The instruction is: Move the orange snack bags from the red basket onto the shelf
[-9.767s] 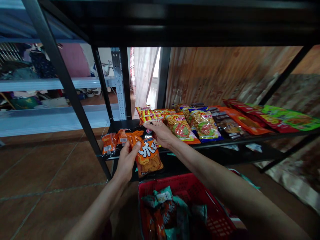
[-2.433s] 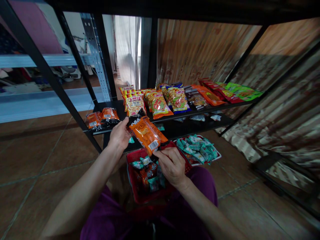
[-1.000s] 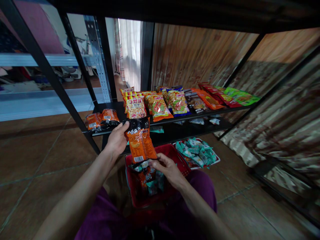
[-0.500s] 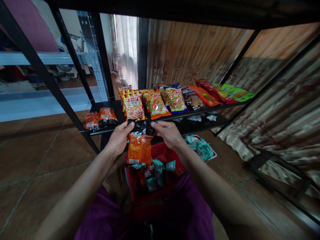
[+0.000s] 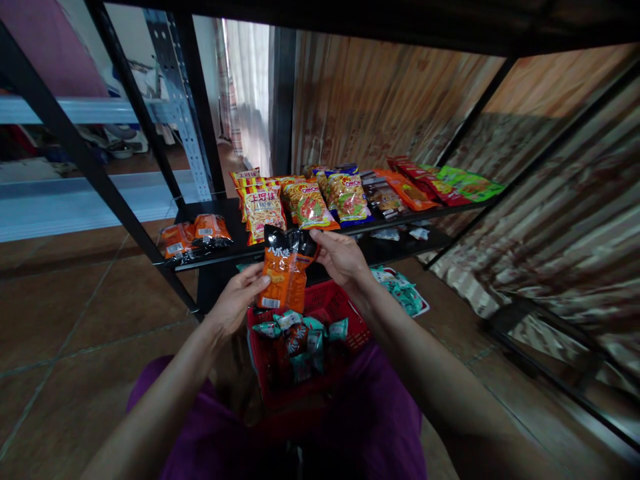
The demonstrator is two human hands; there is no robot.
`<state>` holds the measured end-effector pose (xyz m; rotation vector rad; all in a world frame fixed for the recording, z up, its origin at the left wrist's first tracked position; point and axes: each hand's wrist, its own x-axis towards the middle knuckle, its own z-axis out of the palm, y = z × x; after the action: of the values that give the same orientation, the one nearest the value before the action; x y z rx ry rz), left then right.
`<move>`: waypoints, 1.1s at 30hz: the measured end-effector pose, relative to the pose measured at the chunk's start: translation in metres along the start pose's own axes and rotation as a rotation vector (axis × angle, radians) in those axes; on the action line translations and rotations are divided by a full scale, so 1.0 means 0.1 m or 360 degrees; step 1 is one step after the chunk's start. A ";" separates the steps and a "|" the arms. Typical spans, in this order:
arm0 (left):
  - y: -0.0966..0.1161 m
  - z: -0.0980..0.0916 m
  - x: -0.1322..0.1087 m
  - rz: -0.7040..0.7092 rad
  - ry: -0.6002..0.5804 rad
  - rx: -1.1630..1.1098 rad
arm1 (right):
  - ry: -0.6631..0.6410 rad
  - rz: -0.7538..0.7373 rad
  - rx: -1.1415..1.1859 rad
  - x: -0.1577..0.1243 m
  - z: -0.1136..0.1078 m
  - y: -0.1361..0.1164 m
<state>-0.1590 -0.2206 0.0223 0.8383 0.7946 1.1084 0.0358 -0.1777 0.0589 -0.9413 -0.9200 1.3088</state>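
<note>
The fingers of the left hand (image 5: 236,298) hold the lower left edge of an orange-and-black bag (image 5: 284,283), the thumb pressed on its printed face and the other fingertips hidden behind. The fingers of the right hand (image 5: 344,259) pinch its black top corner at about half past one, so both hands share the grip. The bag hangs nearly upright, leaning a little, in front of the shelf (image 5: 223,212); whether it touches the shelf's edge cannot be told.

From the bag, the red basket (image 5: 327,300) lies between five and six o'clock, with teal packets (image 5: 289,320) and darker ones inside. Towards ten, two orange packets (image 5: 213,229) rest near the shelf's end. At eleven stands a red-and-yellow bag (image 5: 263,208), at one a noodle-printed orange bag (image 5: 314,207), and beyond it a blue-edged bag (image 5: 349,197). Between three and four, a white-rimmed container (image 5: 425,309) carries more teal packets.

The wrapper looks slick and thin — if the right pinch loosened, the bag would probably swing about the left thumb and might drop into the basket. Pulling the hands apart could strain the top seam; a careless forward push could knock the red-and-yellow bag.
</note>
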 end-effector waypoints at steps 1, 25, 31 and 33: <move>-0.03 -0.01 0.00 0.0000 0.0007 -0.0014 | 0.0020 0.0019 -0.0002 0.01 0.00 0.00; -0.26 -0.04 0.02 0.0039 0.0411 -0.0252 | 0.0355 0.0188 -0.0256 0.31 0.22 0.04; -0.33 -0.06 -0.05 -0.0013 0.0202 -0.0314 | 0.0275 0.0013 -0.0362 0.37 0.28 0.05; -0.34 -0.07 -0.06 -0.0048 0.0180 -0.0278 | 0.0254 -0.0010 -0.0389 0.40 0.30 0.05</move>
<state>-0.1525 -0.2332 -0.0101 0.6200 0.7890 1.1875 0.0083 -0.1360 0.0656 -1.2127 -0.9707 1.1139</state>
